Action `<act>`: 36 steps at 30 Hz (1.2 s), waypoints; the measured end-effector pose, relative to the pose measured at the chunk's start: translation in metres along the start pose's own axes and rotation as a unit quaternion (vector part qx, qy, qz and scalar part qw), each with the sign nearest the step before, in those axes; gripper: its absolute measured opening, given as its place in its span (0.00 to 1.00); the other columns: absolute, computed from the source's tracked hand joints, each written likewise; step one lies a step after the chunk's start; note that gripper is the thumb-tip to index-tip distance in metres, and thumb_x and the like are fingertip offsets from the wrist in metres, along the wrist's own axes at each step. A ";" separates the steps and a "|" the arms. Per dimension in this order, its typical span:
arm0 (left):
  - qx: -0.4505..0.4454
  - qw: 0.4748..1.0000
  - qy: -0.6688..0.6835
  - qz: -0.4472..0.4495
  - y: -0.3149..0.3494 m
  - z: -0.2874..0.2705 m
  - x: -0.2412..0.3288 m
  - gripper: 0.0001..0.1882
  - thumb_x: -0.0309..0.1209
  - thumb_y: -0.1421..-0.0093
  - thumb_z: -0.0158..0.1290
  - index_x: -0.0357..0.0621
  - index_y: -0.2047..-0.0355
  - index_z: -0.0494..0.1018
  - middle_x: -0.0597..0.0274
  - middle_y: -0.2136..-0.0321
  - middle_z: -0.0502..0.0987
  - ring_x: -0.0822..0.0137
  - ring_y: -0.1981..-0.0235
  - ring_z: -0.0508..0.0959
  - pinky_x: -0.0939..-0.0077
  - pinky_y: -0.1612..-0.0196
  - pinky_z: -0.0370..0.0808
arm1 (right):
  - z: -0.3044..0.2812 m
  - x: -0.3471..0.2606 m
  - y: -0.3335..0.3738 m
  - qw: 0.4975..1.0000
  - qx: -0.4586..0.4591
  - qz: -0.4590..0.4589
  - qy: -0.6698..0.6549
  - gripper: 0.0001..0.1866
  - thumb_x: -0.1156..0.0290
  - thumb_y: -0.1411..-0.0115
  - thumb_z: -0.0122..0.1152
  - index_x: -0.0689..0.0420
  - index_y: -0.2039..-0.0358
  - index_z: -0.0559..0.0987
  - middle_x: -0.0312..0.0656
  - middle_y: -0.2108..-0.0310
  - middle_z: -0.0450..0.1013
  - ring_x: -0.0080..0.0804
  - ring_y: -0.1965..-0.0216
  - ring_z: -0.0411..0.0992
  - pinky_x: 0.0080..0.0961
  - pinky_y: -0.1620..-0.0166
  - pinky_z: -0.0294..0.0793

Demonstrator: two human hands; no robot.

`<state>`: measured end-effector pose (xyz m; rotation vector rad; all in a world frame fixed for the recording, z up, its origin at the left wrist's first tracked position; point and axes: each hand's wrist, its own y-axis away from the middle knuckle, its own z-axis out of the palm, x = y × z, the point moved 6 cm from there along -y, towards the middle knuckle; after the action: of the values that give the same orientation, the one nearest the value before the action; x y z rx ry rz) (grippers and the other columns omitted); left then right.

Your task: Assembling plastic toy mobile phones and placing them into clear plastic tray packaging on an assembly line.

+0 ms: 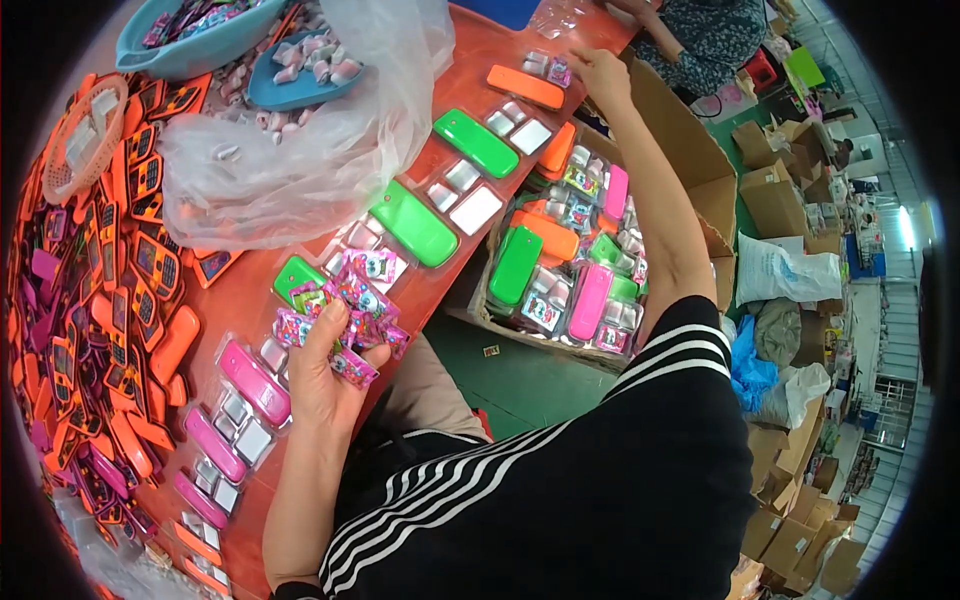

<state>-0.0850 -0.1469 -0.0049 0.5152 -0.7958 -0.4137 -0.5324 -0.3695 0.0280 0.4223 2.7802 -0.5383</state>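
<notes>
My left hand (322,378) is closed around a bunch of small, shiny pink and purple printed packets (368,302), held above the row of trays. Stretched far out to the right end of the row, my right hand (603,78) has its fingertips together at a small purple packet (560,72). That packet sits by a clear tray holding an orange phone-shaped case (525,87). Between my hands lie clear trays with green phone-shaped cases (415,222) and little white pieces. Pink cases (255,380) in similar trays lie nearer my left forearm.
Beside the table, a cardboard box (475,295) holds filled trays. Orange and purple toy phones (125,340) are heaped at left. Behind the row lie a clear plastic bag (290,190) and a blue basin (190,50) of packets. Another person's arm (650,25) shows at the far end.
</notes>
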 end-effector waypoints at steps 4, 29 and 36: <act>-0.002 1.000 0.030 0.006 0.004 -0.012 0.012 0.16 0.31 0.44 0.54 0.42 0.56 0.68 0.60 0.65 0.76 0.64 0.67 0.79 0.74 0.76 0.81 | -0.034 -0.053 0.044 0.991 0.030 -0.090 -0.092 0.18 0.60 0.48 0.58 0.52 0.57 0.77 0.44 0.63 0.75 0.40 0.61 0.74 0.33 0.58 0.72; 0.049 0.994 0.088 0.028 0.002 -0.025 0.016 0.13 0.28 0.45 0.56 0.48 0.59 0.71 0.68 0.66 0.76 0.72 0.66 0.77 0.76 0.72 0.80 | -0.036 -0.176 0.182 0.888 -0.251 -0.126 -0.363 0.08 0.74 0.43 0.55 0.62 0.65 0.77 0.33 0.71 0.74 0.15 0.70 0.69 0.16 0.65 0.69; 0.013 0.997 0.076 -0.013 -0.006 -0.003 -0.002 0.11 0.29 0.46 0.56 0.46 0.61 0.71 0.66 0.68 0.76 0.72 0.68 0.78 0.75 0.74 0.80 | -0.040 -0.085 0.099 0.950 -0.203 -0.157 -0.179 0.08 0.73 0.42 0.52 0.62 0.64 0.76 0.36 0.69 0.72 0.21 0.66 0.68 0.19 0.61 0.67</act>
<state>-0.0850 -0.1495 -0.0109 0.5753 -0.6486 -0.3839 -0.4296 -0.2851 0.0599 -0.1967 2.5145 -0.0778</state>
